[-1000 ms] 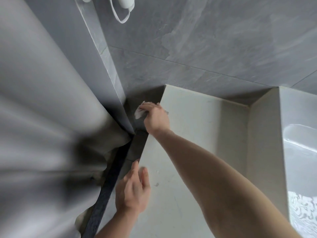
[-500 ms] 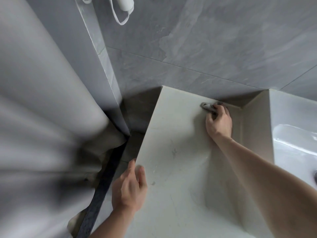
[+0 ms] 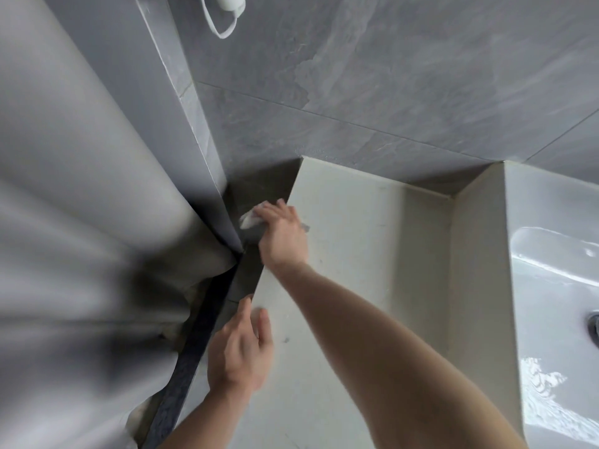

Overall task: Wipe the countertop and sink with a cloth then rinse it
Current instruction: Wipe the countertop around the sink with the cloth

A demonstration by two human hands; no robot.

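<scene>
Nearest the camera, the left hand (image 3: 238, 351) rests at the left edge of the pale surface (image 3: 356, 254), its fingers (image 3: 263, 322) straight and loosely together, lying flat and holding nothing. Just left of those fingers a dark strip (image 3: 191, 345) runs along the surface's edge, and beyond it a grey curtain (image 3: 71, 222) bulges in close, crowding that side. Right of both hands, well apart from them, the white sink (image 3: 557, 286) sits against the surface's raised wall, wet and glossy, with part of a drain at the frame's edge. Farther along the same left edge, the right hand (image 3: 283, 236) reaches across with its fingers (image 3: 275, 210) curled down over a pale cloth (image 3: 249, 218), pressing it at the surface's far left corner; the cloth pokes out past the fingertips over the dark gap. Behind the fingers rises the grey tiled wall (image 3: 389, 92), where a white looped fitting (image 3: 227, 14) hangs at the top.
</scene>
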